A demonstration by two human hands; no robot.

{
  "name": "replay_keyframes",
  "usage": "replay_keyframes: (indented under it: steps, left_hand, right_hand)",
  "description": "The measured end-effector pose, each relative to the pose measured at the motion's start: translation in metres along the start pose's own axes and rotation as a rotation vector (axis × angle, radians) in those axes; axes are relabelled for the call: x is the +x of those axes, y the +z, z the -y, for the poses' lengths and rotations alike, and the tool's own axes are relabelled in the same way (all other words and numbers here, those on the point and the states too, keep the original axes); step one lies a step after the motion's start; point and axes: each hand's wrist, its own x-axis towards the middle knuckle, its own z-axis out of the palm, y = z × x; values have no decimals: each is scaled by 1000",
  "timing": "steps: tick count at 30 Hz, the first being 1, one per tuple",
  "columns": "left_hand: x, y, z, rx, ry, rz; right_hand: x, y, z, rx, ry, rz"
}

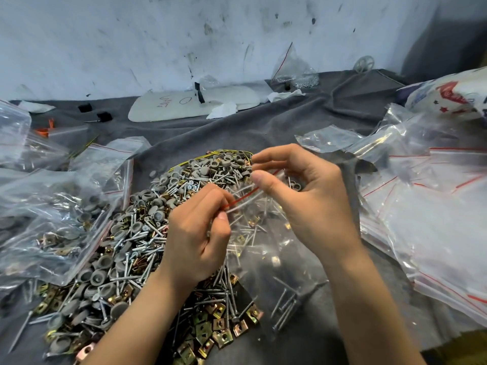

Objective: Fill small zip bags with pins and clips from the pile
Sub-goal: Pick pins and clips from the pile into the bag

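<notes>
A clear small zip bag with a red seal line hangs between both hands above the pile of screws, grey caps and brass clips. My left hand pinches the bag's red-lined mouth at its left end. My right hand pinches the mouth at its right end, fingers curled over it. Several screws and a few brass clips lie inside the bag, seen through the plastic.
Filled zip bags lie at the left on the grey cloth. A heap of empty red-lined bags lies at the right. A white flat panel and another bag of screws sit by the wall.
</notes>
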Motion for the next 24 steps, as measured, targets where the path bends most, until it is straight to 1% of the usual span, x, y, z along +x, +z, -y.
replay_keyframes:
  steps: [4, 6, 10, 14, 18, 24]
  left_hand:
    - [-1, 0, 2, 16, -61, -48]
    - [-2, -1, 3, 53, -100, -104]
    - [-1, -3, 6, 97, -155, -203]
    - [-1, -4, 7, 86, -182, -222]
    - [-1, -4, 7, 87, -175, -232]
    - [-1, -4, 6, 85, -166, -239]
  right_hand:
    - [6, -5, -14, -31, 124, -90]
    - [8, -10, -26, -153, 213, -91]
    - [8, -17, -45, -520, 369, 30]
    - [6, -20, -52, -713, 488, 172]
    - [4, -19, -52, -782, 540, 326]
    - [4, -20, -52, -770, 547, 364]
